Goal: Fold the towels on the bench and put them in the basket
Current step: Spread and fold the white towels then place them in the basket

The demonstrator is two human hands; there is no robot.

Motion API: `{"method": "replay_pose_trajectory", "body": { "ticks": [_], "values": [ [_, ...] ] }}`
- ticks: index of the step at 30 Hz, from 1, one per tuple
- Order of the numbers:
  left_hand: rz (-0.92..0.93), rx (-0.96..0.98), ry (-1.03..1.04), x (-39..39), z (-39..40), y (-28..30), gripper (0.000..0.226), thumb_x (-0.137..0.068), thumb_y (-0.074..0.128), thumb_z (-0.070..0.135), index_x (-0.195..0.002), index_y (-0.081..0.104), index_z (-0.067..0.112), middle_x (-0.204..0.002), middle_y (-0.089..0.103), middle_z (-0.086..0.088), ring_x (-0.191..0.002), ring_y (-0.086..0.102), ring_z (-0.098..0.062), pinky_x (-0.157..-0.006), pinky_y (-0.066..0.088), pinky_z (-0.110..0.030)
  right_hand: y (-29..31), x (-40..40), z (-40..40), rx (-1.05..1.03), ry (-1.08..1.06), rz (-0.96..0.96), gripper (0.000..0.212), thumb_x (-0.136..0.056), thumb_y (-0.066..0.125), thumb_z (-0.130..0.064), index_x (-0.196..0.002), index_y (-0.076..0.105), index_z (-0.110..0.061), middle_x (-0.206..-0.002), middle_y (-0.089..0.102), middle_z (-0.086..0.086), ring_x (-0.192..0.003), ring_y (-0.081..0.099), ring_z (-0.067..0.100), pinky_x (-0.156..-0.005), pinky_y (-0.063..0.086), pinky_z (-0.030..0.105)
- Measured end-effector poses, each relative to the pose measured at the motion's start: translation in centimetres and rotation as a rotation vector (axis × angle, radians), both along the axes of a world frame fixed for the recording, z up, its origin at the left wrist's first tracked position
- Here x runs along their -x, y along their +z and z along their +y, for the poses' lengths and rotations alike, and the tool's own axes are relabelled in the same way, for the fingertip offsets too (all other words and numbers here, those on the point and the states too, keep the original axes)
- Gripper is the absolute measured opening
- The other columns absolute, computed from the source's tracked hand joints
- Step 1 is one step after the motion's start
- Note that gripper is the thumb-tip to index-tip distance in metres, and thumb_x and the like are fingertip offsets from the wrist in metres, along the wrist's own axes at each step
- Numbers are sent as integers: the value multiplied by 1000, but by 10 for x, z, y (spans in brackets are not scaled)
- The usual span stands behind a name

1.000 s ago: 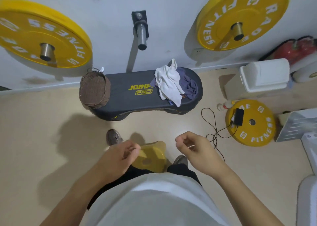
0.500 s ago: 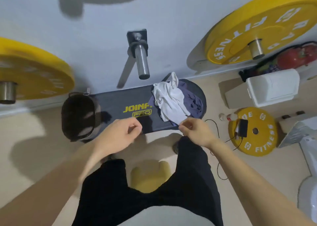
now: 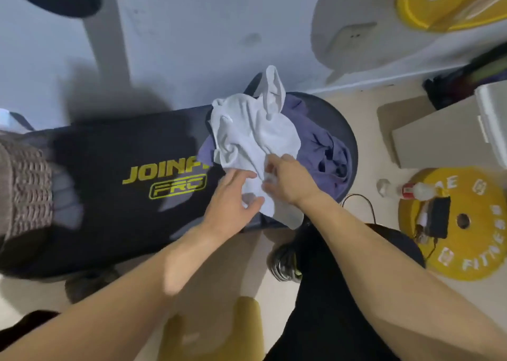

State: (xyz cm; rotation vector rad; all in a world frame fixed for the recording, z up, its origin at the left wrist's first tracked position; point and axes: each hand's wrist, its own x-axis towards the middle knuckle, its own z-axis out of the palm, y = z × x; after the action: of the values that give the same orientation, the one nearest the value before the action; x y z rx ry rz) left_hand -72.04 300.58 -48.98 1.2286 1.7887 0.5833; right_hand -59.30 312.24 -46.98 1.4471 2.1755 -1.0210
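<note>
Now both hands have come down onto the pile; half a second ago they were only hovering at the worktop's (image 3: 115,196) near edge, and a second ago they hung well short of it, over the floor. The right hand (image 3: 290,181) has curled its fingers (image 3: 270,172) into the lower part of the white towel (image 3: 252,138) and pinches a fold of it. The left hand (image 3: 233,198) lies just beside it with fingers (image 3: 241,175) mostly straight, touching the same cloth and not yet gripping.

That white towel is crumpled on top of a purple towel (image 3: 318,146), both on the end of the worktop farthest from the woven basket (image 3: 24,185), which stands on the opposite end. My guess is the first towel is being singled out for lifting clear, so folding has not begun and both towels are left to do. The purple one underneath may drag along if the layers cling.
</note>
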Motion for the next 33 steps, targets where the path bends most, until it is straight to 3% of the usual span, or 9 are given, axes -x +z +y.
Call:
{"method": "replay_pose_trajectory", "body": {
  "ticks": [3, 6, 10, 12, 16, 21, 25, 28, 33],
  "values": [
    [-13, -88, 33, -10, -2, -47, 46, -79, 76, 28, -120, 57, 22, -115, 45, 10, -104, 53, -13, -91, 48, -32, -13, 9, 1, -60, 52, -25, 11, -86, 65, -16, -97, 62, -15, -102, 65, 9, -95, 61, 28, -61, 32, 28],
    [-43, -216, 142, -13, 0, -64, 33, -77, 80, 26, -105, 63, 23, -102, 50, 10, -89, 56, -7, -82, 49, -22, -6, 23, -4, -199, 231, -156, 21, -91, 57, -11, -112, 62, -12, -112, 64, 10, -105, 59, 28, -68, 33, 28],
    [-162, -242, 232, -4, -7, -43, 17, -82, 78, 28, -78, 62, 28, -82, 64, -3, -68, 59, -13, -69, 50, -27, 26, 39, -20, -273, 226, -140, 22, -91, 63, -13, -112, 64, -9, -112, 65, 11, -86, 52, 22, -65, 35, 27],
    [-187, -242, 246, 11, -22, -25, 14, -86, 74, 18, -80, 61, 21, -81, 64, -3, -68, 58, -17, -70, 51, -33, 44, 40, -30, -203, 129, 29, 19, -89, 69, -19, -106, 67, -11, -101, 68, 7, -81, 55, 20, -58, 38, 26],
    [-239, -356, 240, 50, -56, 23, 11, -92, 66, 9, -85, 58, 8, -71, 60, 1, -59, 55, -4, -60, 45, -17, 65, 43, -62, -77, -87, 468, 16, -91, 68, -28, -99, 67, -14, -80, 64, -5, -70, 57, 13, -65, 43, 24],
    [-282, -340, 418, 95, -91, 74, 15, -92, 68, 22, -93, 60, 9, -80, 75, -7, -70, 69, -12, -61, 52, -22, 85, 50, -107, 107, -161, 970, 36, -80, 82, -16, -113, 66, -14, -105, 66, -9, -81, 62, -1, -77, 50, 16],
    [-199, -367, 390, 126, -115, 94, 17, -89, 72, 30, -92, 65, 16, -77, 74, -4, -65, 64, -10, -64, 49, -26, 85, 64, -126, -20, 37, 831, 47, -73, 87, -17, -113, 63, -15, -107, 66, -8, -87, 64, 2, -77, 55, 20],
    [-126, -351, 349, 149, -128, 93, 12, -87, 73, 31, -85, 65, 22, -69, 70, 1, -60, 59, -5, -60, 44, -17, 77, 77, -130, -53, 116, 626, 26, -77, 83, -20, -97, 67, -13, -92, 72, 0, -79, 65, 9, -78, 56, 26],
    [-66, -303, 495, 173, -137, 72, 14, -86, 74, 30, -86, 66, 19, -78, 71, -11, -60, 56, -4, -61, 43, -15, 54, 99, -141, 220, -22, 651, 25, -88, 75, -21, -105, 63, -6, -82, 66, 2, -76, 64, 10, -69, 55, 31]
  ]
}}
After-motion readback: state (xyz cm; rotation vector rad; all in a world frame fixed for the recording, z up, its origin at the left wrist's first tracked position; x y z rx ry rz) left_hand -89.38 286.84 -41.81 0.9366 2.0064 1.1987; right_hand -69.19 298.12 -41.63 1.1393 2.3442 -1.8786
